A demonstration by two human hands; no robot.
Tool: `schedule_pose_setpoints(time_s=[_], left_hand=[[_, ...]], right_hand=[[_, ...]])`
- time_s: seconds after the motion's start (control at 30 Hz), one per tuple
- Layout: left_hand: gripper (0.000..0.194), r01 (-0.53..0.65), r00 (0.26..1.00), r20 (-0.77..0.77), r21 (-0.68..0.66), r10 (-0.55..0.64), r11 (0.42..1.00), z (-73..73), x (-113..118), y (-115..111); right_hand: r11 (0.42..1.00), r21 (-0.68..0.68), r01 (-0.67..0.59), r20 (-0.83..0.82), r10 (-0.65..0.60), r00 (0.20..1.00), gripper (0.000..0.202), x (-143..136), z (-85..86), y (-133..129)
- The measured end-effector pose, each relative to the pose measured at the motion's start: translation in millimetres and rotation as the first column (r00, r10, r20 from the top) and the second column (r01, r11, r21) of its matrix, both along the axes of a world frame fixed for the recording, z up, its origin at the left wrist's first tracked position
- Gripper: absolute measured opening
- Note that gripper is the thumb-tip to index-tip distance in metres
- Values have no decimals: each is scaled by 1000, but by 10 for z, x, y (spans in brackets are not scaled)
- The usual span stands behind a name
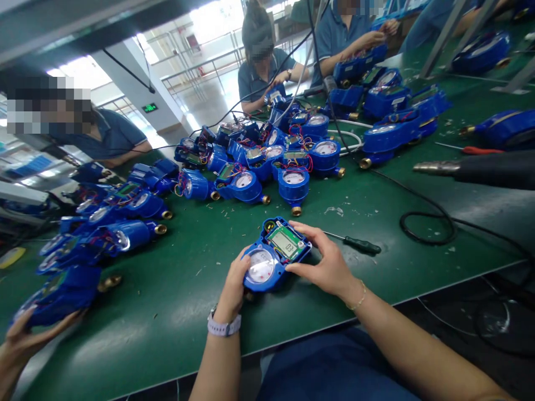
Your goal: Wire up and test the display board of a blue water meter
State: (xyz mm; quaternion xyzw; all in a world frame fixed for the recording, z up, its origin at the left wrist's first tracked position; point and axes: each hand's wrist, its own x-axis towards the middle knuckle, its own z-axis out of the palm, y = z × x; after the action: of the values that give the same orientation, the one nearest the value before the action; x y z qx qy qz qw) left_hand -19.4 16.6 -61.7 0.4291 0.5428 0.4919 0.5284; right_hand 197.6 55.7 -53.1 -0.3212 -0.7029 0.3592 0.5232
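Your two hands grip one blue meter point(273, 266) between them, just below the middle of the frame: your left hand point(234, 287) is closed on its left side, beside the round clear-covered dial point(261, 265), while your right hand point(328, 263) pinches the open housing on its right, thumb at the lower edge and fingers at the upper one. In that housing you have a green circuit board point(285, 243) facing up, its small screen point(287, 245) showing dark digits. You wear a pale watch point(224, 326) on your left wrist and a thin bracelet point(357, 295) on your right. Just beyond your right hand, a screwdriver with a dark green handle point(363, 245) lies on the green table point(184, 323). Farther right you have a loop of black cable point(430, 228), a black tool with a metal nozzle point(437, 168) at the right edge, and a red-handled screwdriver point(480, 150) above it. More blue meters point(293, 189) crowd the table above the centre of the frame, many with loose red wires, and others point(142, 235) stand at the left. At the lower left, another person's hand point(45, 331) holds a blue meter, and other people in dark blue shirts sit across the top of your view
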Motion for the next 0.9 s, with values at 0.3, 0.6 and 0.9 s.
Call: schedule_pose_setpoints(time_s=[0.3, 0.6, 0.9], left_hand=[[59, 50, 764, -633, 247, 122, 968, 488, -17, 33], [84, 413, 441, -897, 179, -24, 893, 800, 308, 14], [82, 445, 676, -727, 272, -120, 853, 700, 65, -17]], right_hand=[[883, -360, -302, 75, 350, 934, 93, 67, 52, 147], [961, -161, -223, 158, 248, 956, 85, -98, -18, -284], [954, -132, -269, 173, 290, 941, 124, -82, -13, -82]])
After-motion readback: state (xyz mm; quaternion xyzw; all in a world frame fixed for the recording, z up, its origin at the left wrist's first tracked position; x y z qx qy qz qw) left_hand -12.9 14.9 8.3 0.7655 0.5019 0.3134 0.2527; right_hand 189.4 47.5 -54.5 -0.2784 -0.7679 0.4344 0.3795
